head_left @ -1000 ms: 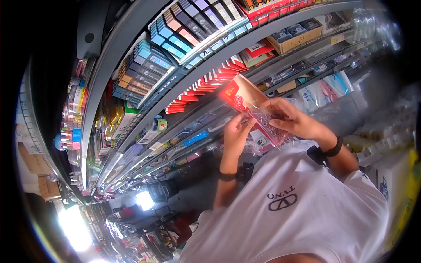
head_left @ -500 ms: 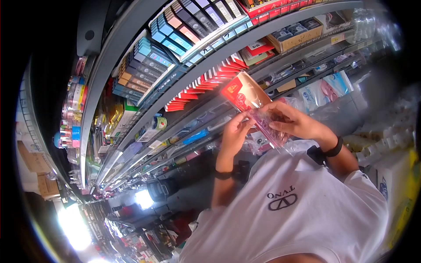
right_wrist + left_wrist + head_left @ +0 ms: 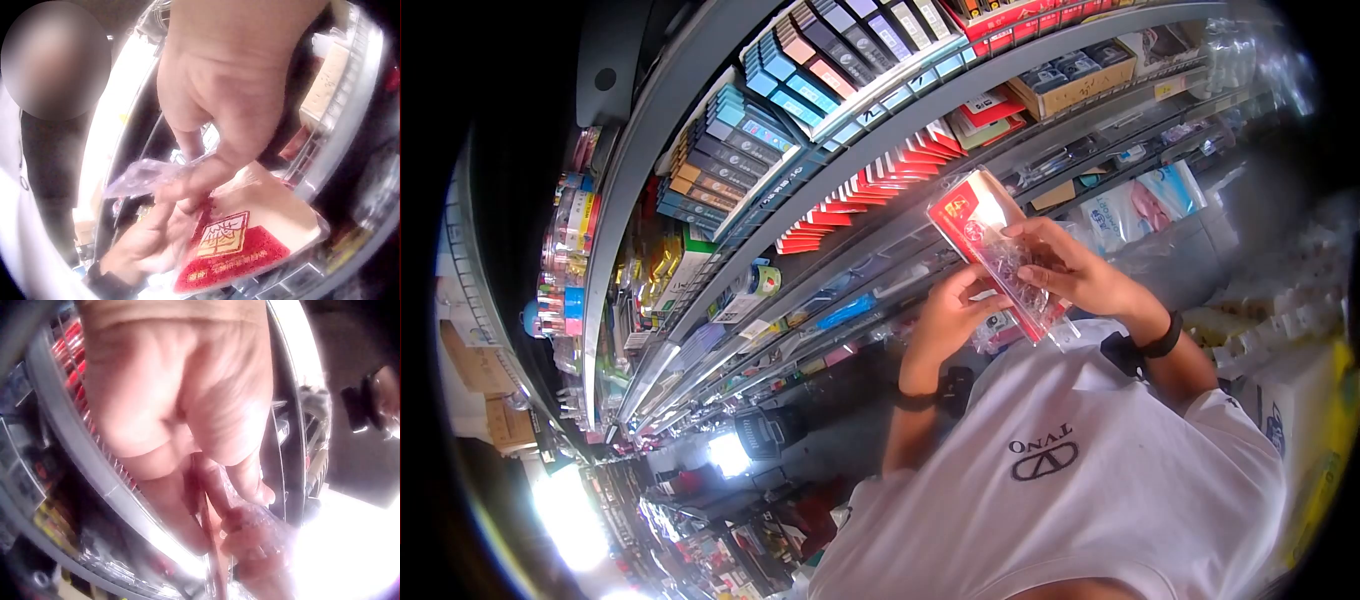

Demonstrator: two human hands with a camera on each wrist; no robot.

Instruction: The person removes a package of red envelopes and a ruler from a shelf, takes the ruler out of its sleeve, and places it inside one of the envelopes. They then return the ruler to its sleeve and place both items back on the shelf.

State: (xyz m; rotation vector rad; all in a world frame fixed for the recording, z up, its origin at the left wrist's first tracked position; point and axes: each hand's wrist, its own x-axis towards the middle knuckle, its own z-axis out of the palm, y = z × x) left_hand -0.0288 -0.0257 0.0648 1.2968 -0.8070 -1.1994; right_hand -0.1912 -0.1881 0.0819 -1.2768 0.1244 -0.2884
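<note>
A flat red-and-cream packet (image 3: 972,212) in clear plastic is held up in front of the chest, tilted, with gold and white characters on its red part. My left hand (image 3: 945,318) grips the packet's lower left edge, fingers on one side and thumb on the other. From the right, my right hand (image 3: 1082,278) pinches the loose clear plastic wrapper (image 3: 140,178) over the packet's face. In the left wrist view the packet appears edge-on beyond the left palm (image 3: 181,394), and its far side is hidden.
Close ahead runs a curved grey shelf (image 3: 880,140) with boxed goods (image 3: 800,75) on top. Below it stands a row of red packets (image 3: 875,195). A brown carton (image 3: 1080,80) sits further right. Bagged goods (image 3: 1145,205) hang near the right hand.
The packet has shifted slightly right and tilted more upright. The left hand's fingers have moved lower along its edge. Crumpled plastic under the right hand has changed shape.
</note>
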